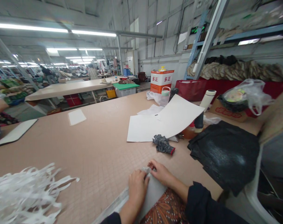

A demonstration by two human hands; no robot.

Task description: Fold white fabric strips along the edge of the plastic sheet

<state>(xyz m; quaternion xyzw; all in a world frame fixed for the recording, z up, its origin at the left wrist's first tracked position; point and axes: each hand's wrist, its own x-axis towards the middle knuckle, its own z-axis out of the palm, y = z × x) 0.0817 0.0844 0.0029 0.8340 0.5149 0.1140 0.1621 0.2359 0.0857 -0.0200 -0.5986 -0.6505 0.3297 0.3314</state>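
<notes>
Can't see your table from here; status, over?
Left hand, right hand: both at pale sheet. Glove ahead, apart from hands. White strips heaped left.

Long worktables and bundled material show a workshop.

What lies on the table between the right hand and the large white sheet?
Between the right hand and the white sheet, the head view shows a grey knitted glove, red-edged.

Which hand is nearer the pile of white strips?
Left. The left hand is to the right of the pile of white strips, apart from it; the right hand is farther right.
</notes>
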